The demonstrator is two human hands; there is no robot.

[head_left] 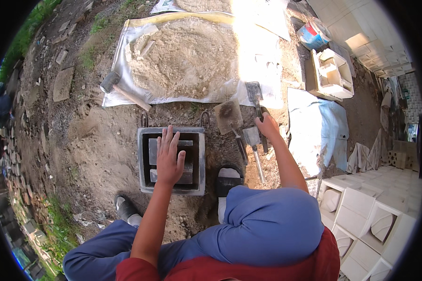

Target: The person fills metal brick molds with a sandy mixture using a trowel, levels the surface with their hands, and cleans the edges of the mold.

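My left hand [169, 159] is spread flat over a square grey metal mould box [201, 161], fingers apart, holding nothing. Dark rectangular blocks [185, 177] show inside the box, partly hidden by that hand. To the right, my right hand [268, 127] is closed round the dark handle of a flat-headed tool [254, 91], whose head points away from me at the edge of the white sheet. Just left of it lie a square trowel [228, 116] with a dark handle and a small scraper [252, 136] with a pale handle.
A mallet [110, 82] rests partly on a white sheet [119, 96] bearing a sandy heap [187, 58]. At the right are a bucket [313, 35], a cream hollow block [335, 72], a pale blue cloth [321, 129] and stacked white blocks [356, 206]. My feet flank the box.
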